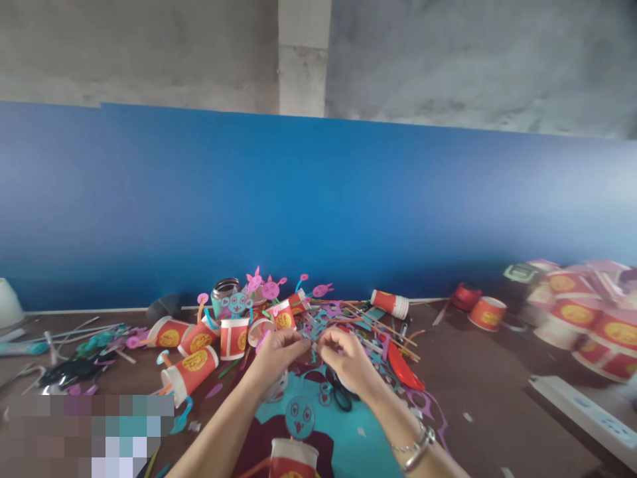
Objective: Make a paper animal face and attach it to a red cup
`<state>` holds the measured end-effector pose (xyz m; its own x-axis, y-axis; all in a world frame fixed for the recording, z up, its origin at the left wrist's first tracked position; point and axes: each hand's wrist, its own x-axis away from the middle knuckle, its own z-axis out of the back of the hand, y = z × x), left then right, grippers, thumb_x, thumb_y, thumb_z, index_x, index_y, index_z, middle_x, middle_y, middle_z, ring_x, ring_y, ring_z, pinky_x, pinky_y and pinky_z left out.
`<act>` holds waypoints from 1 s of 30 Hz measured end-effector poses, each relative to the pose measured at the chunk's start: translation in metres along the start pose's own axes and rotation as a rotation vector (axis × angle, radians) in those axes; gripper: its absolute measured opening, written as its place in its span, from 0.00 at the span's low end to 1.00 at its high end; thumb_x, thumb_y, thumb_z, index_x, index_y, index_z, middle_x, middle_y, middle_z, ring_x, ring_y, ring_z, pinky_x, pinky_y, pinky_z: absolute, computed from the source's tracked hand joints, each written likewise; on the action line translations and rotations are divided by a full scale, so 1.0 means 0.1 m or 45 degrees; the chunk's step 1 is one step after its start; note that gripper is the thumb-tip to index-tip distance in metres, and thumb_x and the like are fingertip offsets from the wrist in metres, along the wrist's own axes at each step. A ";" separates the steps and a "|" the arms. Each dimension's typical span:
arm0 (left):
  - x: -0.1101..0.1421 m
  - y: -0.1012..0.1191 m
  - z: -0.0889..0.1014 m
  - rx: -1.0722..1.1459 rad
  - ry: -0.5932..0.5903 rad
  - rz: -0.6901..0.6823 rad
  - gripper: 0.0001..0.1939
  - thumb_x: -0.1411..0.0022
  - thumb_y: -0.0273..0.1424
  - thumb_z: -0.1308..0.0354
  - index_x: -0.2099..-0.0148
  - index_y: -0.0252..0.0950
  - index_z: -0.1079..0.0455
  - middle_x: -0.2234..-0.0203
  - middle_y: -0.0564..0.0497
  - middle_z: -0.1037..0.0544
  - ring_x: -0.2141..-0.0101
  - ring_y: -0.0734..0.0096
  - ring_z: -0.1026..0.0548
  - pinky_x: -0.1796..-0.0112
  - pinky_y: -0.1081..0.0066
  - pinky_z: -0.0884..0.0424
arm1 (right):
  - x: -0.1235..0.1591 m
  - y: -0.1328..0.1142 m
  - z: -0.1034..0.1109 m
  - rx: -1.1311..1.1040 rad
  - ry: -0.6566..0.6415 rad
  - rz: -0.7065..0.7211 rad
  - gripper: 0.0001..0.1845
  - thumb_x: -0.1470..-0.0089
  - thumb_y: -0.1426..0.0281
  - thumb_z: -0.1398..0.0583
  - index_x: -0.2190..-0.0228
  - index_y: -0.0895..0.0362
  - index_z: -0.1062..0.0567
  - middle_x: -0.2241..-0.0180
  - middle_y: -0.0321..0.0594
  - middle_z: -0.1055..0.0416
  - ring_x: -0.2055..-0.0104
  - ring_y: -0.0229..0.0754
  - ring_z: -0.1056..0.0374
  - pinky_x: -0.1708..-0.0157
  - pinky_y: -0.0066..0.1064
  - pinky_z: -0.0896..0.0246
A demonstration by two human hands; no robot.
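My left hand (279,358) and my right hand (345,360) meet almost fingertip to fingertip over the table. Each is closed in a pinch; whatever lies between the fingers is too small to make out. Just below them is a teal paper sheet (371,435), with black-handled scissors (341,396) partly hidden by my right hand. A red-and-white paper cup (293,459) stands closest to me, with a round teal paper face (300,417) drawn with eyes and a mouth at its rim. Beyond my hands lies a pile of teal and pink paper cut-outs (326,318).
Decorated paper cups (233,338) stand and lie at left. Stacked cups (391,303) rest on their side behind the pile, near a red pouch-like object (411,372). A white power strip (587,411) and blurred cup stacks (577,309) occupy the right. A blue partition (318,206) closes the back.
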<state>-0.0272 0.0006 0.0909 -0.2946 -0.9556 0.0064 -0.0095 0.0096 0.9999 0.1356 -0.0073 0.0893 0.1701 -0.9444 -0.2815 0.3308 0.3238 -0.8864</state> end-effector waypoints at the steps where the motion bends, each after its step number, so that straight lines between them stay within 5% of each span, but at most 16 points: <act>1: 0.00 -0.01 0.00 -0.010 0.014 -0.003 0.15 0.51 0.41 0.39 0.76 0.33 0.31 0.82 0.54 0.27 0.80 0.76 0.34 0.76 0.75 0.41 | 0.00 0.01 0.01 0.011 -0.013 0.003 0.05 0.56 0.74 0.45 0.80 0.58 0.31 0.78 0.34 0.34 0.73 0.36 0.39 0.72 0.25 0.45; 11: -0.01 -0.05 -0.04 -0.156 0.032 -0.215 0.10 0.47 0.35 0.44 0.74 0.34 0.32 0.83 0.56 0.31 0.79 0.75 0.33 0.75 0.76 0.40 | -0.01 0.01 0.02 0.072 0.019 0.002 0.08 0.52 0.70 0.44 0.77 0.59 0.27 0.76 0.38 0.29 0.72 0.39 0.34 0.71 0.27 0.41; 15: -0.02 -0.07 -0.05 -0.153 0.096 -0.268 0.11 0.46 0.37 0.45 0.74 0.34 0.32 0.83 0.55 0.30 0.79 0.74 0.32 0.75 0.75 0.38 | 0.00 0.00 0.02 0.175 0.199 0.108 0.07 0.52 0.71 0.43 0.69 0.58 0.26 0.69 0.41 0.27 0.67 0.42 0.31 0.65 0.30 0.38; 18: -0.02 -0.06 -0.07 -0.267 0.165 -0.303 0.12 0.45 0.36 0.46 0.76 0.34 0.32 0.84 0.54 0.30 0.80 0.74 0.33 0.77 0.75 0.40 | 0.03 -0.02 0.01 0.299 0.288 0.239 0.06 0.50 0.72 0.44 0.72 0.57 0.27 0.70 0.41 0.28 0.66 0.42 0.32 0.64 0.30 0.39; 24: 0.00 -0.06 -0.12 -0.369 0.225 -0.320 0.11 0.46 0.33 0.47 0.77 0.35 0.33 0.85 0.55 0.31 0.82 0.75 0.34 0.78 0.76 0.41 | 0.08 -0.04 -0.05 0.531 0.276 0.247 0.06 0.49 0.73 0.44 0.75 0.56 0.27 0.72 0.40 0.28 0.67 0.43 0.33 0.64 0.31 0.42; 30: -0.01 -0.14 -0.15 -0.474 0.301 -0.386 0.10 0.44 0.33 0.48 0.75 0.35 0.33 0.82 0.53 0.29 0.78 0.72 0.31 0.76 0.75 0.38 | 0.09 -0.06 -0.06 0.472 0.252 0.161 0.09 0.48 0.71 0.44 0.75 0.57 0.26 0.74 0.40 0.26 0.69 0.42 0.32 0.68 0.29 0.42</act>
<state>-0.0123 -0.0034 0.0767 -0.1074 -0.9400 -0.3240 0.2919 -0.3413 0.8935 0.1295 -0.0181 0.0902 0.0616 -0.8771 -0.4764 0.6358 0.4024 -0.6586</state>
